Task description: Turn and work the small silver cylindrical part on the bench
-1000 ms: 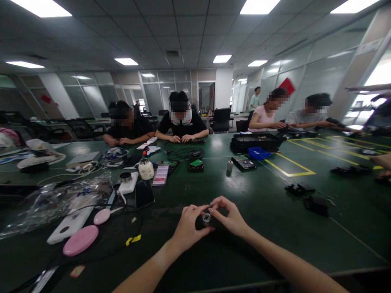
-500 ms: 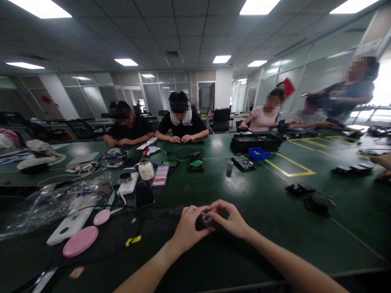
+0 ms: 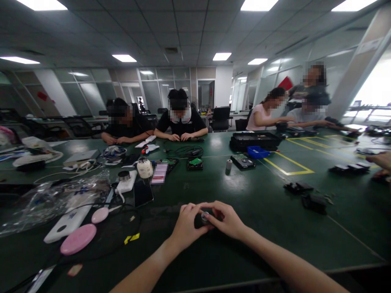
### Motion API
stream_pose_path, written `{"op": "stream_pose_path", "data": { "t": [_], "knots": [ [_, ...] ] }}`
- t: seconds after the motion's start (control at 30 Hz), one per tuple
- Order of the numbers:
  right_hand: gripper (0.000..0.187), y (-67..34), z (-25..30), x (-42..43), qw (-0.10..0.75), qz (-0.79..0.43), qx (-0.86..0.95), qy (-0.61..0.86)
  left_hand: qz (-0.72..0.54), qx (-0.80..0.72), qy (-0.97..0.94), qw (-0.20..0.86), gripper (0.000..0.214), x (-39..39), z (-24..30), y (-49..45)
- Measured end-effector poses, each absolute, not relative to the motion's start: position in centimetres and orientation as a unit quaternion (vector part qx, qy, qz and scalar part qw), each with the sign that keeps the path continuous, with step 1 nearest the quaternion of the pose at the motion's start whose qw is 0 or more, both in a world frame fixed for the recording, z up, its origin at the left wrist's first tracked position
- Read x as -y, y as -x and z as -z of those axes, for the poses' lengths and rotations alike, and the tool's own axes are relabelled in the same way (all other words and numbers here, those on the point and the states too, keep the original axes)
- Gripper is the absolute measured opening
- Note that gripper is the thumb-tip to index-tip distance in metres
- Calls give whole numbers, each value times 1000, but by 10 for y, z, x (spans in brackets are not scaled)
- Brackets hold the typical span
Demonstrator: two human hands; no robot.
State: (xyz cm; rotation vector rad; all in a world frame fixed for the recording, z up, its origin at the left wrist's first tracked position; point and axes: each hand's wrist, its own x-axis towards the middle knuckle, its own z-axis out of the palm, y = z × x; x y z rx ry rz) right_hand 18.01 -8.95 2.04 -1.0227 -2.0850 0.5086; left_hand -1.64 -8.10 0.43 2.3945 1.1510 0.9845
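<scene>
In front of me a small round grey metal part (image 3: 205, 217) is held up between my two hands, its circular end facing me. My left hand (image 3: 186, 226) curves round its left side, with the fingers over the top and the thumb below. Fingers and thumb of my right hand (image 3: 228, 219) close on its upper right edge, the thumb lying against the round end. Much of the part's side is hidden by my fingers. Farther off, a small silver metal cylinder (image 3: 229, 165) stands upright on the green table (image 3: 259, 207).
On the left lie a pink oval case (image 3: 78, 239), a white device (image 3: 65, 226), a dark phone (image 3: 143, 193) and crumpled clear plastic (image 3: 55, 201). Beyond are an opened drive (image 3: 242, 160), a blue tray (image 3: 258, 152) and a black box (image 3: 255, 141). Black pieces (image 3: 314, 203) lie right. Co-workers sit opposite.
My right thumb has moved onto the round end of the metal part, covering more of it. At the far right, a standing person has moved left behind a seated one.
</scene>
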Motion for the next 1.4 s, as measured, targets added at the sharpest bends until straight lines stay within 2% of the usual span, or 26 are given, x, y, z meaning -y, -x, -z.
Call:
{"op": "stream_pose_path", "data": {
  "t": [0.1, 0.23, 0.6, 0.93, 1.0, 1.2, 1.3, 1.4],
  "knots": [
    [30, -180, -18, 88, 380, -191, 808, 407, -339, -407, -835, 146, 64, 81, -5, 17],
    [25, -179, -17, 87, 371, -190, 816, 401, -325, -422, -831, 160, 67, 82, -5, 17],
    [20, -178, -12, 80, 385, -210, 808, 393, -328, -446, -816, 164, 53, 80, 0, 14],
    [29, -195, -10, 57, 457, -244, 727, 451, -319, -446, -819, 171, 46, 73, 2, 13],
    [28, -206, -6, 48, 431, -228, 741, 462, -317, -446, -819, 174, 47, 72, 2, 13],
    [16, -228, 3, 34, 273, -178, 827, 458, -311, -444, -822, 174, 50, 70, 2, 14],
    [16, -228, 3, 37, 263, -191, 829, 454, -307, -438, -825, 181, 51, 70, -2, 16],
    [25, -225, 1, 40, 282, -206, 822, 451, -305, -437, -826, 185, 51, 72, -7, 17]
  ]
}}
